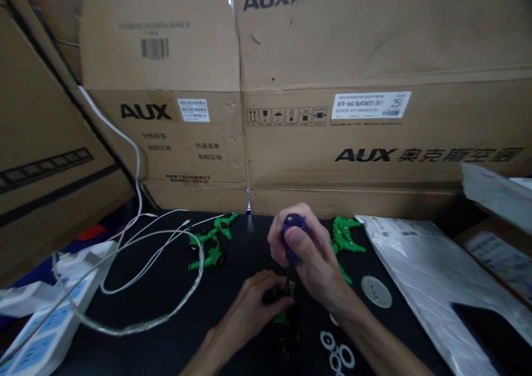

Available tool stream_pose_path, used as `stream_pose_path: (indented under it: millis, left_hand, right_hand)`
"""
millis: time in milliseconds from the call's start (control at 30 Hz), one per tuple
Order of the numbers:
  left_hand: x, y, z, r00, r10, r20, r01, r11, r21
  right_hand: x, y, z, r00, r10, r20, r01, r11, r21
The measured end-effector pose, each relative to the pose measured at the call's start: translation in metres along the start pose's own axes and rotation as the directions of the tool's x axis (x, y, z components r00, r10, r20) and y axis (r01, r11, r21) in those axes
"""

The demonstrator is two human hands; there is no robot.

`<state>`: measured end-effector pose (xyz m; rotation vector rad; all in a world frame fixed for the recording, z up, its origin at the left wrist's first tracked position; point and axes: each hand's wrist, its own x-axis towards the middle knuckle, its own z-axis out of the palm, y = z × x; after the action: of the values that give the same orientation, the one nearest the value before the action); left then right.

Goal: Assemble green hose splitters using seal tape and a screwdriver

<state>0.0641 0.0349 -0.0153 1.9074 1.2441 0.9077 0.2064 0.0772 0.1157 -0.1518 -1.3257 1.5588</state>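
Note:
My right hand is wrapped round the dark purple handle of a screwdriver, held upright with its shaft pointing down. Below it, my left hand grips a green plastic fitting close to the black surface. The screwdriver's tip meets the fitting between the left fingers, and the exact contact is hidden by them. More green fittings lie to the left, and another group of green fittings lies behind my right hand.
White rings and a round disc lie at right. Beside them are a white plastic bag and a dark phone-like object. A power strip and white cables occupy the left. Cardboard boxes wall the back.

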Motion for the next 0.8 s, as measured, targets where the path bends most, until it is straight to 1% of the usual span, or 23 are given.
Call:
stream_pose_path:
  millis: [67, 100, 133, 167, 233, 333, 400, 467, 600, 667, 733, 800]
  left_hand:
    - [0.000, 0.000, 0.000, 1.000, -0.010, -0.003, 0.010, 1.000, -0.008]
    - [0.000, 0.000, 0.000, 1.000, -0.013, -0.003, 0.013, 1.000, -0.011]
    - [0.000, 0.000, -0.001, 1.000, -0.014, -0.001, 0.014, 1.000, -0.013]
    - [0.000, 0.001, -0.001, 1.000, -0.014, 0.002, 0.014, 1.000, -0.013]
    - [0.000, 0.002, -0.002, 1.000, -0.012, 0.011, 0.012, 1.000, -0.011]
    - [0.001, 0.003, -0.003, 1.000, -0.007, 0.020, 0.007, 1.000, -0.009]
    - [0.002, 0.004, -0.003, 1.000, -0.007, 0.026, 0.008, 1.000, -0.011]
    - [0.002, 0.005, -0.004, 0.999, -0.014, 0.033, 0.014, 1.000, -0.014]
    - [0.002, 0.007, -0.005, 0.999, -0.027, 0.039, 0.028, 0.999, -0.021]
    - [0.002, 0.008, -0.005, 0.999, -0.029, 0.042, 0.030, 0.999, -0.020]
    - [0.002, 0.008, -0.006, 0.999, -0.028, 0.043, 0.029, 0.999, -0.016]
    - [0.002, 0.007, -0.006, 0.999, -0.026, 0.045, 0.027, 1.000, -0.014]
  right_hand:
    - [0.003, -0.004, -0.004, 0.991, 0.063, 0.115, -0.065, 0.998, 0.018]
    - [0.005, -0.005, -0.005, 0.984, 0.084, 0.156, -0.089, 0.996, 0.025]
    - [0.006, -0.006, -0.005, 0.981, 0.092, 0.170, -0.099, 0.995, 0.030]
    - [0.007, -0.006, -0.005, 0.985, 0.082, 0.155, -0.088, 0.996, 0.035]
    - [0.006, -0.004, -0.001, 0.998, 0.021, 0.066, -0.024, 0.999, 0.044]
    - [0.002, 0.000, 0.004, 0.997, -0.069, -0.041, 0.071, 0.997, 0.033]
    - [0.000, 0.000, 0.005, 0.995, -0.083, -0.054, 0.084, 0.996, 0.007]
    - [0.000, -0.004, 0.004, 0.997, -0.074, -0.037, 0.074, 0.997, -0.014]
    - [0.008, -0.017, 0.002, 1.000, 0.009, 0.019, -0.009, 1.000, -0.030]
    - [0.012, -0.020, 0.003, 0.999, 0.037, 0.003, -0.037, 0.999, -0.027]
    - [0.013, -0.019, 0.007, 0.999, 0.012, -0.046, -0.012, 1.000, -0.010]
    - [0.010, -0.015, 0.010, 0.995, -0.044, -0.088, 0.044, 0.999, -0.002]
